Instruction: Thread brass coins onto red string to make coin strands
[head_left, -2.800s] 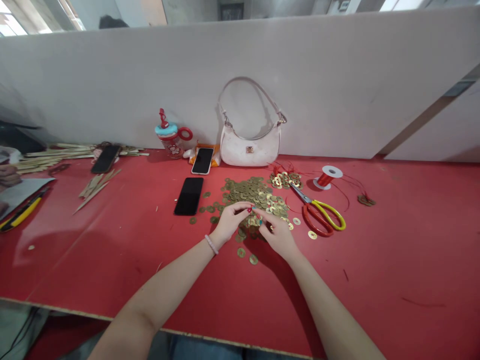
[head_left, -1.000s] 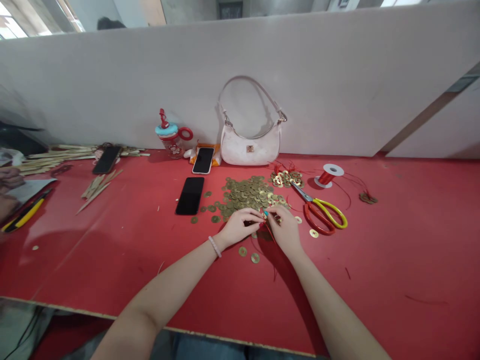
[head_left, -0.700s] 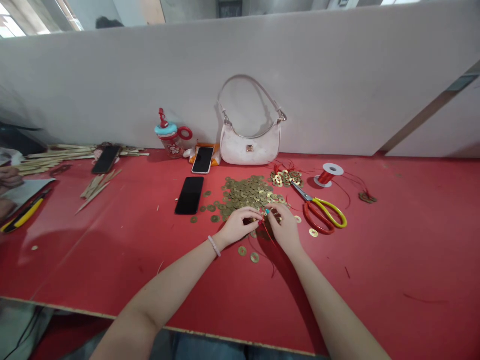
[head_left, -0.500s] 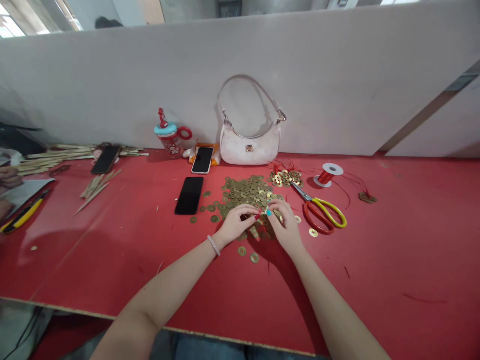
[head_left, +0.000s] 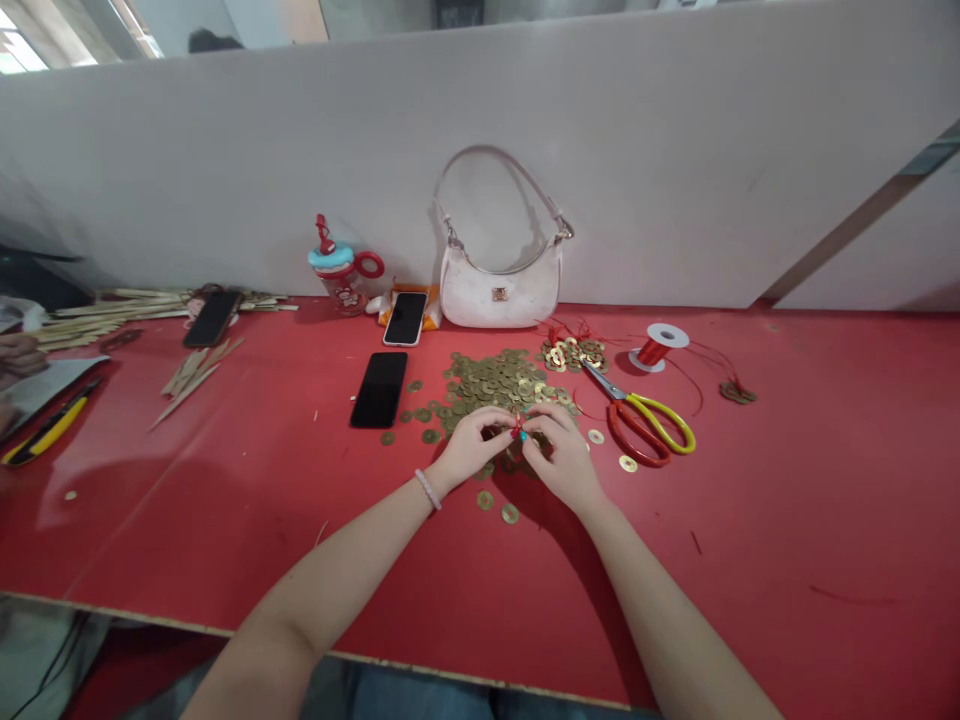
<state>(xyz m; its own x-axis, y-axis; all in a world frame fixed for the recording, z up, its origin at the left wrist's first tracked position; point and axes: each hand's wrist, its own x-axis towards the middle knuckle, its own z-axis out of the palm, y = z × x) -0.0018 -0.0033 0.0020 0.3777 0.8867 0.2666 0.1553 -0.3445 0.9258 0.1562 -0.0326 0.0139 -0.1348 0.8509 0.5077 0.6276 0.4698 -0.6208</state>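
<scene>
On the table point(head_left: 825, 520), a heap of coins point(head_left: 491, 378) lies at centre. The left hand point(head_left: 469, 447) and right hand point(head_left: 562, 460) meet at its near edge, fingertips pinched on a bit of cord point(head_left: 516, 430). A phone point(head_left: 379, 389) lies just left of the heap. Behind it a second phone point(head_left: 406, 318) sits between a cup point(head_left: 341, 280) and a handbag point(head_left: 501, 290), which leans on the partition point(head_left: 675, 150). Scissors point(head_left: 645, 420) lie right of the heap, a spool point(head_left: 654, 346) behind them. Sticks point(head_left: 193, 372) lie far left.
</scene>
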